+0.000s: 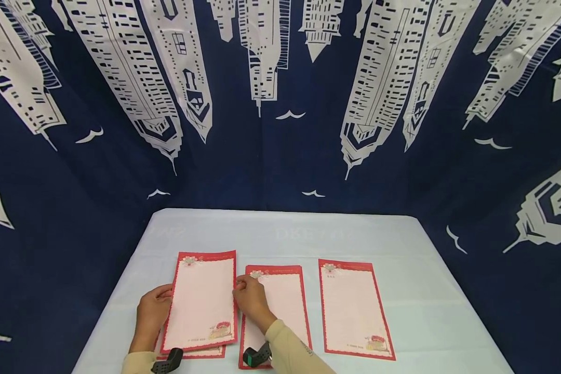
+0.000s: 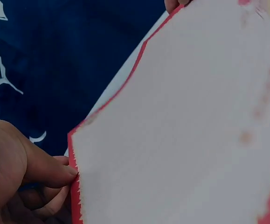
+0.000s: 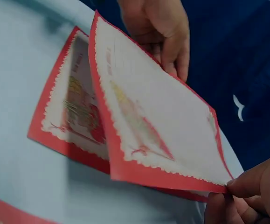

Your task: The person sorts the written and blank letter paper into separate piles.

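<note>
- Sleeves (image 1: 299, 354) first, light beige ones, right at the bottom of the head view, with a black wrist gadget (image 1: 168, 360) on the left arm and another black gadget (image 1: 257, 356) on the right.
- Left hand (image 1: 151, 314) has its thumb and fingers pinching the left edge of a red-bordered sheet, thumb on the printed face.
- Right hand (image 1: 254, 303) is pinching the same sheet's right edge, toward the far end. That forearm crosses over part of the middle pile, so some of it is blocked.
- Held sheet (image 1: 201, 306) is lifted and tilted between the two hands, on the left part of the counter (image 1: 430, 296). It's bowed a bit along one edge and fills most of the left wrist view.
- Lower sheet (image 1: 210, 352) lies beneath that one, mostly covered; just a strip pokes out at the near end. Right wrist view shows a gap between them.
- Middle pile (image 1: 285, 311) is the same red-bordered design, looks like more than one sheet, edges slightly off.
- Right-hand sheet (image 1: 355, 311) lies flat by itself, well apart from both hands.
- Navy cloth (image 1: 271, 166) with white upside-down buildings and birds hangs behind everything.
</note>
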Available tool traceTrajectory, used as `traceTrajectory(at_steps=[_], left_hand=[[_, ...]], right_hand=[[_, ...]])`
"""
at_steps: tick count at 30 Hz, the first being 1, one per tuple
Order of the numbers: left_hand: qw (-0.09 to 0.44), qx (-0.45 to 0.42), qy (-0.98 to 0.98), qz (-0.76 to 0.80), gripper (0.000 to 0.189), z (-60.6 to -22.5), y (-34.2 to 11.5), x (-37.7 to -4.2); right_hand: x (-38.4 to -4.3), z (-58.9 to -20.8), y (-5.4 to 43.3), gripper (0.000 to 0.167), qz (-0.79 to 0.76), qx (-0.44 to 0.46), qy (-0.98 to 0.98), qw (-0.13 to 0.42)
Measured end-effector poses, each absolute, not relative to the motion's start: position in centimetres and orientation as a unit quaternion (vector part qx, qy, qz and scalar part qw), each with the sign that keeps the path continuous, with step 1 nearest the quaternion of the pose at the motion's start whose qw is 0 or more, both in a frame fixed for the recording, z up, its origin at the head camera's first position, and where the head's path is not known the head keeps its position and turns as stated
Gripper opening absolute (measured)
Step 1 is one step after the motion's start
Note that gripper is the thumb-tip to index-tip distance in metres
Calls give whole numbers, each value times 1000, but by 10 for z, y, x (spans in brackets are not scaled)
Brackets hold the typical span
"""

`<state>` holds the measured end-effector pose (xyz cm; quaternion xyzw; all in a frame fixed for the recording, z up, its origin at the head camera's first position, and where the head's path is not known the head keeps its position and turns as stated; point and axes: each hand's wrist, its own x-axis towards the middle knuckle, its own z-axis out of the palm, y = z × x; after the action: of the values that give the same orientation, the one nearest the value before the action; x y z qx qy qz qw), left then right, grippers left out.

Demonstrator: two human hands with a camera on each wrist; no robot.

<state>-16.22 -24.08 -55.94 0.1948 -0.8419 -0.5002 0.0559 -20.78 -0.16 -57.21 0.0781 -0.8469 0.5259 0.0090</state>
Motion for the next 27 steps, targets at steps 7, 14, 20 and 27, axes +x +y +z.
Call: traceTrajectory(at_steps=[7, 14, 20, 27], left_hand=[[62, 189, -875, -441, 33, -572, -249, -165], [95, 203, -884, -411, 30, -573, -243, -163], [120, 213, -900, -361, 31, -568, -240, -161], [149, 191, -897, -370, 32, -560, -224, -157]], right_hand=[[-200, -574, -12, 25, 515, 91, -852, -11], [-198, -572, -12, 25, 497, 98, -862, -20], [-196, -571, -4, 19, 499, 93, -861, -28], [-197, -569, 25, 17, 505, 82, -859, -20]])
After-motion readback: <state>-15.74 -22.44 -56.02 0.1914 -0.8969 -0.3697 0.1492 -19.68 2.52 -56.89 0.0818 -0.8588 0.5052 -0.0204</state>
